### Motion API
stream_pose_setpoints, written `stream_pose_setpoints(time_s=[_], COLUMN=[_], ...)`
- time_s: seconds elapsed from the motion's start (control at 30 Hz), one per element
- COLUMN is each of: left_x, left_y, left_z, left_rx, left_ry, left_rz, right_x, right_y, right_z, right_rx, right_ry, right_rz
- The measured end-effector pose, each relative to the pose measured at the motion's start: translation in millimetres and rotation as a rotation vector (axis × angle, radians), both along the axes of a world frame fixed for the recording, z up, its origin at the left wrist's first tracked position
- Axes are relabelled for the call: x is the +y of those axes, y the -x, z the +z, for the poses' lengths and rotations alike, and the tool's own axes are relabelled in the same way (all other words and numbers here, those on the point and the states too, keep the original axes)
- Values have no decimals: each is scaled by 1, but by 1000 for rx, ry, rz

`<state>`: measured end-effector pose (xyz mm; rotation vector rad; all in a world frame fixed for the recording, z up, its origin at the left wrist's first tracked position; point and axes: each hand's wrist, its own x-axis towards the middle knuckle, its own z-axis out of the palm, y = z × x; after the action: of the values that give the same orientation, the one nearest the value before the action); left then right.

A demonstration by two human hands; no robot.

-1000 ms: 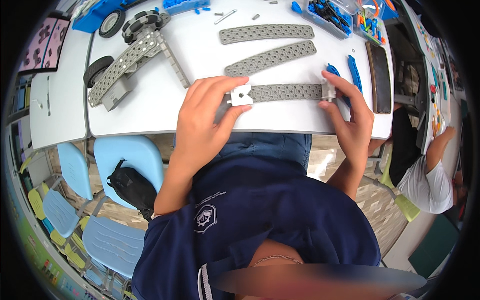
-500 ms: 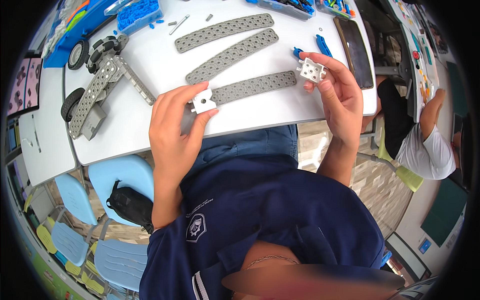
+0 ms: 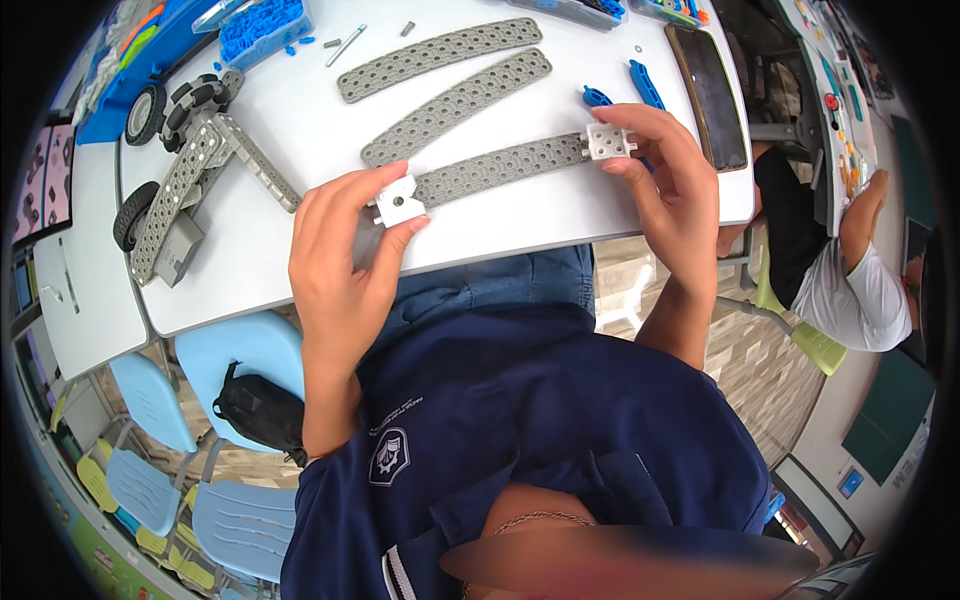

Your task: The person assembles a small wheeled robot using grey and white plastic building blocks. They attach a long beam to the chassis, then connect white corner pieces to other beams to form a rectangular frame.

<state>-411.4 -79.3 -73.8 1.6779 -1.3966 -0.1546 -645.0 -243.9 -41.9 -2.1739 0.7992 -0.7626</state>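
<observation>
Between thumb and fingers of my left hand (image 3: 345, 240) is a white connector block (image 3: 399, 201) with a round hole, by the left end of a grey perforated beam (image 3: 500, 168). My right hand (image 3: 668, 180) pinches another white connector block (image 3: 607, 142), dotted with small holes and with pegs at its sides, over or against the beam's right end. Whether either block is joined to the beam I cannot tell. Two more grey perforated beams, an upper one (image 3: 440, 58) and a slanting one (image 3: 455, 107), lie farther back. Blue curved pieces (image 3: 646, 86) rest beyond my right hand.
A partly built wheeled frame (image 3: 180, 200) stands on the table's left. A phone (image 3: 708, 98) lies near the right edge. Boxes of small parts, one full of blue pieces (image 3: 262, 32), line the back. A metal shaft (image 3: 346, 46) lies nearby. Someone in white (image 3: 850, 300) sits at right.
My right hand has brought its white block slightly left, to the beam's right end, and turned it. The left hand still holds its block at the other end.
</observation>
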Motion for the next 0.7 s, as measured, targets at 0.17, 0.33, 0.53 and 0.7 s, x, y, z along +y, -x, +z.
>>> stream_pose_setpoints(time_s=[0.17,0.33,0.53,0.7], left_x=[0,1,0,1], left_y=[-1,0,1,1], left_z=[0,0,1,3], left_rx=[-9,0,29,51], left_ry=[9,2,-3,-24], left_rz=[-3,-3,-12,-14], right_x=[0,1,6,14], right_y=[-3,-7,-7,-14], right_z=[6,2,1,-4], right_rx=[111,124,175,141], right_ry=[141,144,150,193], right_rz=[63,68,85,50])
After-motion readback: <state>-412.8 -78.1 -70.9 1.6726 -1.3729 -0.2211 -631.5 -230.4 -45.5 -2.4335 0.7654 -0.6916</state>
